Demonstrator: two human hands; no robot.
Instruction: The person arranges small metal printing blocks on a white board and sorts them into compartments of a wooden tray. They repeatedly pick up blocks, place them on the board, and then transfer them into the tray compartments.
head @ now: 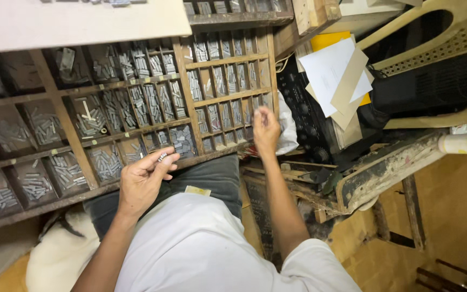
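A wooden type case (186, 86) with many small compartments of grey metal type pieces lies tilted in front of me. My left hand (142, 181) is at its near edge, fingers curled around a few small metal type pieces (161, 157) held at the fingertips. My right hand (266, 130) is raised over the case's right end, fingers pinched together; it is blurred, and whether it holds a piece is unclear. My white shirt (201, 249) and dark trousers (212, 176) fill the bottom middle.
A pale board (77, 21) covers the case's top left. Loose papers and envelopes (336, 75) lie on a dark machine (304, 116) to the right. A cream plastic chair (433, 59) stands at top right, above a worn wooden frame (385, 167) and tan floor (449, 216).
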